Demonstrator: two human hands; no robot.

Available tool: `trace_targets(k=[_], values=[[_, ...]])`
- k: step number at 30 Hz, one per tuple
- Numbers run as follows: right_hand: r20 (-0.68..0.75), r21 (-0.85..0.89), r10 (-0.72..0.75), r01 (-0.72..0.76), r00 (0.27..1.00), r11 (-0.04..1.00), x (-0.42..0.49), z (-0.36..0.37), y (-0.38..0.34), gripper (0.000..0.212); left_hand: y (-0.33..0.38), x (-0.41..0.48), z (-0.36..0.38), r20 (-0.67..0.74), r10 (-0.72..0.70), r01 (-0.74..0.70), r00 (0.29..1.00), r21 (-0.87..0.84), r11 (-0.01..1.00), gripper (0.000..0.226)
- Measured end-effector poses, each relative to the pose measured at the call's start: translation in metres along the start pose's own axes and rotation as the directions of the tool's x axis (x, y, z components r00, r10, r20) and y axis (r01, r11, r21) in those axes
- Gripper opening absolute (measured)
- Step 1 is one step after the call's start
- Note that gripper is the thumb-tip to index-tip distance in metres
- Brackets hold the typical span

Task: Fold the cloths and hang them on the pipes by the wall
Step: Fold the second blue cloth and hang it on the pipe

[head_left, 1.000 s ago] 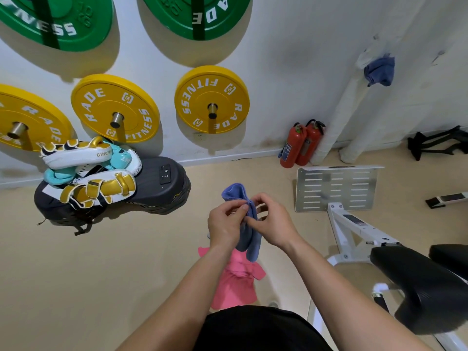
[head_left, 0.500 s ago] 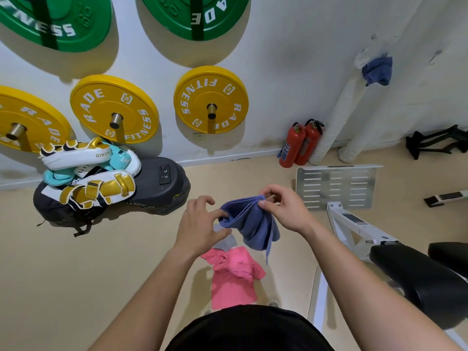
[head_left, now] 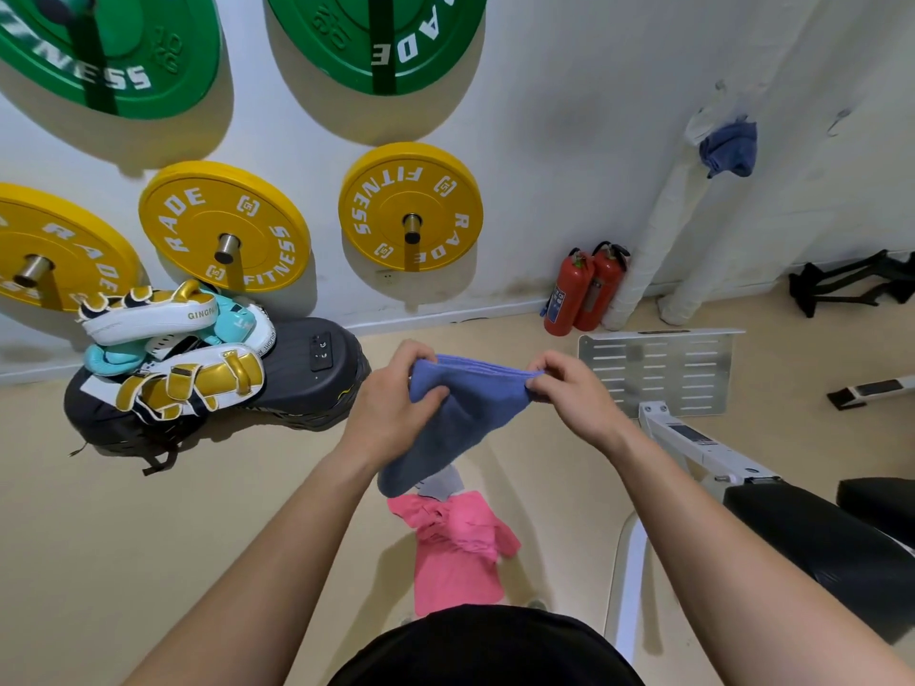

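1. Blue cloth [head_left: 460, 413] is up in the air in front of me, over the floor [head_left: 198, 537]. I hold it by its top edge. It looks folded into layers, and its low end hangs down to the left.
2. My left hand [head_left: 391, 408] pinches the left end, with the thumb on the front and the fingers [head_left: 408, 351] curled over the top. My right hand [head_left: 574, 398] pinches the right corner, with its fingers [head_left: 554, 368] pressed tight to the thumb.
3. I think the fold is only part done. It needs one more fold, then a trip to the pipes [head_left: 658, 230] by the wall.
4. The layers could slip apart, because I hold only the top edge. If one pinch goes loose, the fold will open.
5. The low end hangs near the grey cloth [head_left: 440, 485] and the pink cloth [head_left: 455, 552] on the floor. If my hands drop, it could drag on them.
6. The pipes are well apart from me, beside the red fire bottles [head_left: 584, 289]. A hung cloth [head_left: 730, 148] sits on one. A loose fold could come undone on the way, or slide off the round pipe.
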State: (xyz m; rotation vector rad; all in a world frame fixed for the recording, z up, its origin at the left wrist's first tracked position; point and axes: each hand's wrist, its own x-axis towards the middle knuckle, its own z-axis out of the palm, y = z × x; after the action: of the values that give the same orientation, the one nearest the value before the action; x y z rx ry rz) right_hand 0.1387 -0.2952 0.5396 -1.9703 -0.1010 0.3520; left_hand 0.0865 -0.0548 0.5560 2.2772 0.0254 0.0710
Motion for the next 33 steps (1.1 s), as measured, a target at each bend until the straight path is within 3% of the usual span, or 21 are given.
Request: trace_targets(k=[3, 6, 10, 15, 18, 21, 25, 28, 33], values=[[0.037, -0.046, -0.055, 0.057, 0.998, 0.997, 0.001, -0.011, -0.021, 0.016, 0.015, 0.005, -0.005, 0.005, -0.010, 0.011, 1.000, -0.119, 0.993, 0.048], [0.187, -0.219, -0.085, 0.125, 0.979, 0.968, 0.002, -0.018, -0.049, 0.042, 0.024, 0.012, -0.009, 0.018, -0.021, 0.024, 1.000, -0.181, 0.983, 0.047], [0.235, -0.572, -0.200, 0.302, 0.951, 0.762, 0.009, -0.014, -0.082, 0.063, 0.033, 0.018, -0.010, 0.032, -0.001, 0.008, 0.999, -0.228, 0.974, 0.042], [0.367, -0.561, -0.283, 0.453, 0.886, 0.693, 0.020, -0.010, -0.109, 0.017, 0.030, 0.018, -0.010, 0.013, -0.046, 0.048, 0.999, -0.322, 0.946, 0.045], [0.427, -0.518, -0.271, 0.479, 0.863, 0.709, 0.024, -0.009, -0.121, 0.013, 0.017, 0.015, -0.004, 0.083, -0.103, 0.129, 0.991, -0.450, 0.884, 0.050], [0.451, -0.477, -0.310, 0.520, 0.837, 0.708, 0.029, -0.012, -0.135, 0.011, -0.004, 0.012, 0.015, 0.181, -0.159, 0.214, 0.971, -0.339, 0.916, 0.037], [0.360, -0.391, -0.420, 0.543, 0.833, 0.743, 0.040, -0.027, -0.153, 0.007, -0.036, 0.003, 0.045, 0.289, -0.248, 0.346, 0.924, -0.363, 0.865, 0.023], [0.211, -0.439, -0.488, 0.528, 0.847, 0.727, 0.051, -0.044, -0.153, 0.005, -0.049, -0.005, 0.053, 0.335, -0.285, 0.408, 0.898, -0.390, 0.826, 0.016], [-0.083, -0.591, -0.423, 0.297, 0.903, 0.750, 0.063, -0.073, -0.119, 0.013, -0.075, -0.002, 0.028, 0.275, -0.311, 0.412, 0.910, -0.508, 0.756, 0.032]])
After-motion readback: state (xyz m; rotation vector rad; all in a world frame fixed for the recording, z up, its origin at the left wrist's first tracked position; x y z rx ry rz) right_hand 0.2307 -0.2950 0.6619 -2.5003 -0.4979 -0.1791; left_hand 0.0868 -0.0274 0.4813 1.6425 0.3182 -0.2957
